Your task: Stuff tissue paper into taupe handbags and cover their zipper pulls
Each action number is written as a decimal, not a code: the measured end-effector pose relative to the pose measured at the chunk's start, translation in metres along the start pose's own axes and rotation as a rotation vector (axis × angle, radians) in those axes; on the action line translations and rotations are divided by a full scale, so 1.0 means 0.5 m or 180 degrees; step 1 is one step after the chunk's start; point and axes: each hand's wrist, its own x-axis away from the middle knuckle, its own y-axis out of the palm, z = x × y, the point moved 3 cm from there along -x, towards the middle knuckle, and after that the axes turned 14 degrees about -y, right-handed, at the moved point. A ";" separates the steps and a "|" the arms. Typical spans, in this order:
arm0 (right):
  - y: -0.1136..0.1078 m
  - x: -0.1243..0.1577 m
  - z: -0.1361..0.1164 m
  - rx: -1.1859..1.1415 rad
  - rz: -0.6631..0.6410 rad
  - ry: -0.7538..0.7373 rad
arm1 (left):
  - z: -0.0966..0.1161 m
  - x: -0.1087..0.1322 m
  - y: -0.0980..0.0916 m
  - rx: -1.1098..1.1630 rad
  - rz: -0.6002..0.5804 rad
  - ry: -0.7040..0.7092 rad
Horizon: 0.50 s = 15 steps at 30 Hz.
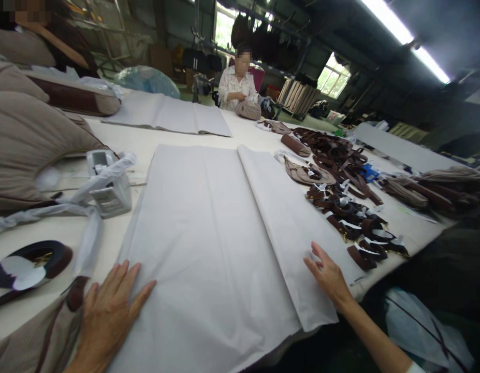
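The worker's left hand (112,306) lies spread, gripping nothing; the right hand (330,277) is half-open, contact unclear. Sweeping the grey sheet (204,233) rightward could disturb adjacent brown straps (344,208).

Between the left hand (110,311) and the right hand (329,282), the white paper sheet (201,233) lay low and flat, so a hand could pass across it or straight ahead above it. Close beside the left wrist lay a taupe fabric piece (30,336), with a coiled dark strap (63,259) farther left, while ahead of that hand a white-wrapped strap (88,241) and an upright grey plastic device (111,199) obstructed the way. Beyond the right fingertips, bundled brown straps (346,228) crowded any path forward and right.
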 end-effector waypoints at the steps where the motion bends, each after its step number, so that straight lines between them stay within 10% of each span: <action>1: 0.006 -0.034 -0.001 0.0060 0.0020 0.0354 | 0.001 0.000 0.001 -0.0078 -0.0025 0.0017; 9: 0.078 -0.231 -0.039 0.0363 -0.0549 0.0395 | 0.002 0.002 0.006 -0.0027 0.0215 -0.0048; 15: -0.114 -0.269 0.053 0.1051 -0.0076 0.1009 | 0.000 0.004 0.013 0.0235 0.0159 -0.0047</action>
